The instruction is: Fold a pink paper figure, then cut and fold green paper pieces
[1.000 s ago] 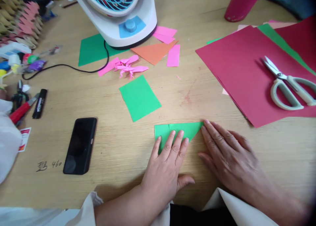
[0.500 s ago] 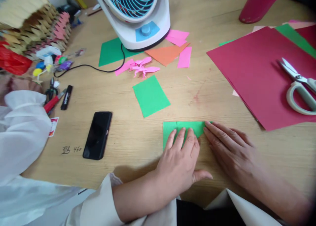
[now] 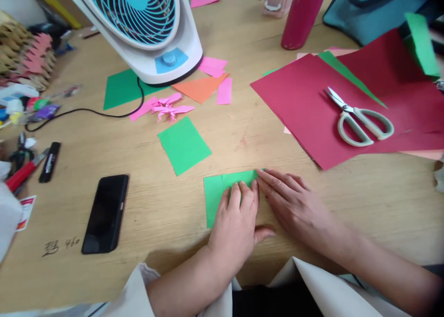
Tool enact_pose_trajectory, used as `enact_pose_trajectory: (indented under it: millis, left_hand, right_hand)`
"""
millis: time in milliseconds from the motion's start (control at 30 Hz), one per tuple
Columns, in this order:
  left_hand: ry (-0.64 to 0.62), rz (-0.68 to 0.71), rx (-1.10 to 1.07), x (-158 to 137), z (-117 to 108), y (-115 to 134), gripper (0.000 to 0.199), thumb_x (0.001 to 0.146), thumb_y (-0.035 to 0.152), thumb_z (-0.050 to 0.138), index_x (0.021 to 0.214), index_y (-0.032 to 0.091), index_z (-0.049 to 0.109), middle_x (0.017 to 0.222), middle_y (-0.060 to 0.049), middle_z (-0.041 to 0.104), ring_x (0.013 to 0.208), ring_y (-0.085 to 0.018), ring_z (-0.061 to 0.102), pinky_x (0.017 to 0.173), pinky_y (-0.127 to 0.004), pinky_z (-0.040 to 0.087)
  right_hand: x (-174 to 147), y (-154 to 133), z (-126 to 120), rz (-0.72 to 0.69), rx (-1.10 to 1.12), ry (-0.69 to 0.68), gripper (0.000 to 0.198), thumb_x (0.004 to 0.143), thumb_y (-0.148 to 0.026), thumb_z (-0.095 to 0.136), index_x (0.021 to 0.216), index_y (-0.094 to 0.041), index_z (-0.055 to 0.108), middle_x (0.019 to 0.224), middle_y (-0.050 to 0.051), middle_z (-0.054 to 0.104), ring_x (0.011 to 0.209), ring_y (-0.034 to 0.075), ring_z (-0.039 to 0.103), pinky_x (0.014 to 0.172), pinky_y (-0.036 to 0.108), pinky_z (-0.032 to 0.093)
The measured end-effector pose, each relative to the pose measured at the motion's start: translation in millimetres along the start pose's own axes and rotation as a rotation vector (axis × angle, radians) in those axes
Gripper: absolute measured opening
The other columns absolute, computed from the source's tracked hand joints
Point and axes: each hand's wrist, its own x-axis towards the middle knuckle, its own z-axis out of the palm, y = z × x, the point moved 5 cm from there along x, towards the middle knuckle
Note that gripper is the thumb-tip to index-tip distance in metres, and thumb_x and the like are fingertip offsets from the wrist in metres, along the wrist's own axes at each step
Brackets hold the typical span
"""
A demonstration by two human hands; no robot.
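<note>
- Our left hand (image 3: 236,220) presses on the green paper (image 3: 212,199) at lower centre, fingers bent, thumb spread.
- Our right hand (image 3: 296,208) touches its right corner, fingers pressed together.
- Upper right, we see a magenta bottle (image 3: 303,16) and a blue bag (image 3: 367,19), contents hidden.

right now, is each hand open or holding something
Left hand: loosely open, resting on near green paper.
Right hand: open, touching that paper's right end.

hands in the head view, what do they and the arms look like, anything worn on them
The left hand and right hand are bare, with nothing worn showing. A loose off-white sleeve ends partway along the left forearm; the right forearm shows no sleeve.
</note>
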Motion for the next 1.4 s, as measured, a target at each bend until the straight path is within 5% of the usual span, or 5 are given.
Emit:
enact_pose_trajectory:
  millis: [300, 667, 1000, 1167, 1400]
  left_hand:
    - [0.018, 0.004, -0.003, -10.9, 4.4, -4.4, 0.096, 0.082, 0.077, 0.044, 0.149, 0.007, 0.04, 0.144, -0.018, 0.052, 0.131, -0.031, 0.046, 0.105, -0.047, 0.045]
    - [0.025, -0.036, -0.001, -65.8, 14.3, -26.0, 0.098, 0.076, 0.081, 0.048, 0.149, 0.017, 0.041, 0.152, -0.013, 0.047, 0.139, -0.033, 0.042, 0.109, -0.049, 0.041]
    - [-0.023, 0.023, 0.017, -87.0, 15.6, -33.4, 0.092, 0.08, 0.079, 0.043, 0.151, 0.02, 0.037, 0.163, -0.002, 0.027, 0.145, -0.031, 0.032, 0.11, -0.049, 0.04]
    - [-0.06, 0.037, -0.044, -88.4, 18.8, -37.3, 0.093, 0.081, 0.076, 0.046, 0.153, 0.019, 0.033, 0.161, -0.008, 0.032, 0.147, -0.032, 0.029, 0.112, -0.05, 0.037]
    - [-0.026, 0.109, -0.171, -66.9, -3.4, -45.3, 0.078, 0.09, 0.071, 0.038, 0.142, 0.013, 0.049, 0.152, -0.014, 0.045, 0.143, -0.034, 0.036, 0.117, -0.056, 0.027]
  right_hand:
    - [-1.5, 2.2, 2.5, -0.003, 0.003, 0.021, 0.038, 0.097, -0.01, 0.041, 0.128, 0.0, 0.06, 0.145, 0.021, 0.053, 0.132, 0.032, 0.048, 0.098, 0.046, 0.047]
    - [-3.1, 3.2, 4.5, 0.017, 0.021, 0.026, 0.04, 0.094, -0.008, 0.045, 0.132, -0.006, 0.059, 0.147, 0.018, 0.052, 0.134, 0.031, 0.048, 0.1, 0.046, 0.046]
    - [-5.8, 4.0, 8.2, -0.003, -0.028, 0.006, 0.045, 0.092, -0.007, 0.046, 0.137, -0.005, 0.053, 0.149, 0.018, 0.049, 0.136, 0.031, 0.045, 0.103, 0.048, 0.045]
    - [-7.6, 1.4, 9.8, -0.012, -0.036, -0.044, 0.052, 0.091, -0.01, 0.053, 0.143, -0.014, 0.051, 0.154, 0.021, 0.041, 0.14, 0.035, 0.041, 0.102, 0.051, 0.045]
    - [-5.9, -9.3, 5.3, -0.014, -0.017, -0.035, 0.045, 0.096, -0.02, 0.054, 0.141, -0.02, 0.054, 0.154, 0.025, 0.036, 0.144, 0.038, 0.035, 0.105, 0.054, 0.043]
